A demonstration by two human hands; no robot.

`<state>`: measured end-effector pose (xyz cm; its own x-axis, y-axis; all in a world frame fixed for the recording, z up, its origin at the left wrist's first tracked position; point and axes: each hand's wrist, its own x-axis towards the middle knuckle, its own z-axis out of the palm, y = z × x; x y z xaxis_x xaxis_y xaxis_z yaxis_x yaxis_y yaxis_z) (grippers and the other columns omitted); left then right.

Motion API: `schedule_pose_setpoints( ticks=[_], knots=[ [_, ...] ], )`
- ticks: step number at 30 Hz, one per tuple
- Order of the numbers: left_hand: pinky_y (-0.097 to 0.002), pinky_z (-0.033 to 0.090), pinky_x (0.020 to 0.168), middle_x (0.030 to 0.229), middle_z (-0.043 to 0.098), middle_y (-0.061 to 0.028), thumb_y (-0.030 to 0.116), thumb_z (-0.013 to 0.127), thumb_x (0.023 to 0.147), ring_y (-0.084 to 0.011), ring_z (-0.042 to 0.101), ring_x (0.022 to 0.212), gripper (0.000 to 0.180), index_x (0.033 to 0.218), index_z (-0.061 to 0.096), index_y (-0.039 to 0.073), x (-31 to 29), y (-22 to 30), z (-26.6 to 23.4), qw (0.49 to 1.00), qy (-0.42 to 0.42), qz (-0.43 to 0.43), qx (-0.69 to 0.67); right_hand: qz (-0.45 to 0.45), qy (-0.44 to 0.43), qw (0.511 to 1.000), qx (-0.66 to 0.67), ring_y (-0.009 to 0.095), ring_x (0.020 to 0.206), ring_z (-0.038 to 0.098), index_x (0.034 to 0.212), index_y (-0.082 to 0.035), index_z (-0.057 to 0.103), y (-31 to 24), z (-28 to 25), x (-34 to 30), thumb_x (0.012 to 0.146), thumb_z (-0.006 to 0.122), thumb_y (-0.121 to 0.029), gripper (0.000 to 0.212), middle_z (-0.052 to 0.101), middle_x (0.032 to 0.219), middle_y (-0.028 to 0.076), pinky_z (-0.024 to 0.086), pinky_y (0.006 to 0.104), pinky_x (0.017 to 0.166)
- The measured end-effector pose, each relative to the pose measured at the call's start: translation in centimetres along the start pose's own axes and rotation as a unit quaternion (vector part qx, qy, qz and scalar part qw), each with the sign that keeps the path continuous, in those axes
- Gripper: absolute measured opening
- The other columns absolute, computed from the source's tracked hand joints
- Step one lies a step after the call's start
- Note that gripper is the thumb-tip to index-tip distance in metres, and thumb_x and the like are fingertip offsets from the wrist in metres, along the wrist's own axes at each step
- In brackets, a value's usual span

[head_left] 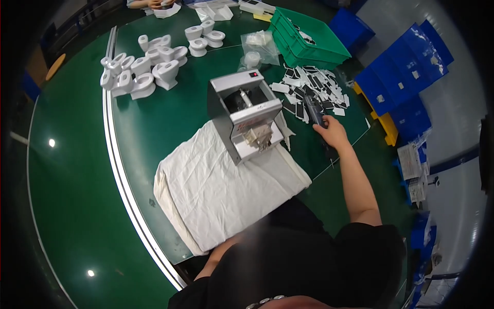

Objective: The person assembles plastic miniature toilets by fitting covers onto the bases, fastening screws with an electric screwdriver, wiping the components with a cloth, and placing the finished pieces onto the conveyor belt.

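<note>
My right hand (334,133) is closed around a dark, slim electric screwdriver (313,109) to the right of a grey box-shaped machine. A thin bit shows at the tool's near end. The machine (256,111), which looks like a screw feeder, has an open top, a small red-lit display and a pale block at its front. It stands at the far edge of a white cloth (231,190) spread on the green table. Of my left arm only the forearm (218,257) shows. It passes below the cloth's near edge, and the hand is hidden there.
Small white toilet-shaped pieces (143,85) stand in groups at the far left. Black and white flat parts (321,85) lie heaped beyond my right hand, near a green crate (309,54). A plastic bag (260,42) lies behind the machine. Blue bins (401,72) stack at right.
</note>
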<state>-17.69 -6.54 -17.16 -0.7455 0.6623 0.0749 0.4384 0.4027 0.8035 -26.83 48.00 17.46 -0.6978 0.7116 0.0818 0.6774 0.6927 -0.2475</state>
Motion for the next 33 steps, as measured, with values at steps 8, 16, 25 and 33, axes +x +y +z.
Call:
schedule_pose_setpoints(
  ticks=[8, 16, 25, 33],
  knots=[
    [-0.0411, 0.023, 0.12, 0.153, 0.042, -0.016, 0.043, 0.049, 0.1, -0.0325, 0.031, 0.145, 0.058, 0.145, 0.046, 0.006, -7.6, -1.9, -7.2, 0.995, -0.094, -0.041, -0.012, 0.021, 0.001, 0.999, 0.035, 0.039, 0.108, 0.063, 0.134, 0.002, 0.051, 1.4, 3.7, 3.2, 0.078, 0.077, -0.038, 0.073, 0.061, 0.122, 0.025, 0.05, 0.0443, 0.092],
    [-0.0407, 0.023, 0.12, 0.153, 0.041, -0.0161, 0.042, 0.049, 0.101, -0.0331, 0.031, 0.145, 0.058, 0.144, 0.047, 0.004, -1.3, 3.9, -5.9, 0.985, -0.138, -0.095, -0.048, -0.11, -0.05, 0.992, 0.031, 0.042, 0.105, 0.063, 0.134, 0.003, 0.05, -5.2, -1.1, -1.4, 0.079, 0.076, -0.034, 0.071, 0.059, 0.122, 0.024, 0.051, 0.0448, 0.089],
    [-0.0402, 0.024, 0.119, 0.153, 0.041, -0.0162, 0.042, 0.049, 0.101, -0.0338, 0.032, 0.144, 0.057, 0.143, 0.048, 0.002, 19.3, 13.3, -2.4, 0.972, -0.188, -0.124, -0.062, -0.189, -0.112, 0.975, 0.037, 0.041, 0.097, 0.064, 0.123, 0.004, 0.054, -4.4, 3.7, 0.3, 0.079, 0.074, -0.037, 0.064, 0.062, 0.109, 0.022, 0.052, 0.048, 0.084],
    [-0.0389, 0.028, 0.117, 0.148, 0.047, -0.0187, 0.042, 0.051, 0.101, -0.0348, 0.039, 0.139, 0.056, 0.138, 0.053, 0.0, 16.6, 21.6, -3.3, 0.954, -0.252, -0.146, 0.07, -0.278, -0.17, 0.939, 0.109, 0.04, 0.094, 0.066, 0.102, 0.003, 0.06, -4.3, 3.7, 3.1, 0.082, 0.073, -0.047, 0.056, 0.065, 0.101, 0.024, 0.054, 0.0469, 0.081]
  ],
)
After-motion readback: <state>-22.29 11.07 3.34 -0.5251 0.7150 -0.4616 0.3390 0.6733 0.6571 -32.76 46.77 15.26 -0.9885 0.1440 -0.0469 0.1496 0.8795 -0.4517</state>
